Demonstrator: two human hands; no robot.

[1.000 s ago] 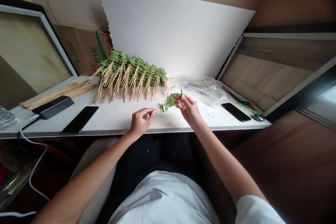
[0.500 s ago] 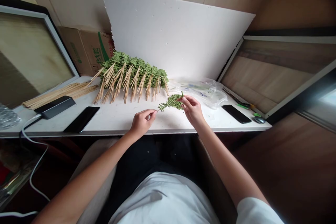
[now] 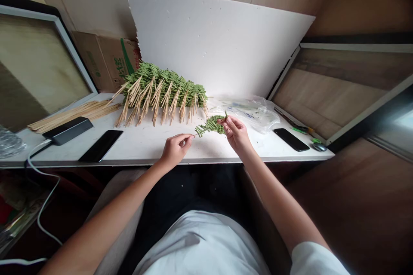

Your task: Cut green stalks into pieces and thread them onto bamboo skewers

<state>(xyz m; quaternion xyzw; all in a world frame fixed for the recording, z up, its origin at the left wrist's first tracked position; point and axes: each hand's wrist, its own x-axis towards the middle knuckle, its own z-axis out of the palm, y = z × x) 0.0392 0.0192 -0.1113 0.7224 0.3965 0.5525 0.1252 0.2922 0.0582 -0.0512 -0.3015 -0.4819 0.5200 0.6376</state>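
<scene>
My left hand (image 3: pixel 177 149) pinches the near end of a thin wooden skewer, which carries short green pieces (image 3: pixel 200 130) side by side. At the skewer's other end my right hand (image 3: pixel 236 132) holds one short green piece (image 3: pixel 226 114) between thumb and fingertips. More loose green pieces (image 3: pixel 219 123) lie on the white table just behind and between my hands; some blend with those on the skewer. Behind them to the left rises a large stack of filled skewers (image 3: pixel 167 80), their bare wooden ends pointing toward me.
Bare skewers (image 3: pixel 77 114), a black box (image 3: pixel 67 130) with a white cable and a phone (image 3: pixel 100 146) lie at the left. A plastic bag (image 3: pixel 258 114), a second phone (image 3: pixel 291 139) and scissors (image 3: pixel 301 129) are at the right. A white board (image 3: pixel 213 43) stands behind.
The green piece in my right hand has shifted slightly to the right and tilted. My left hand has barely moved.
</scene>
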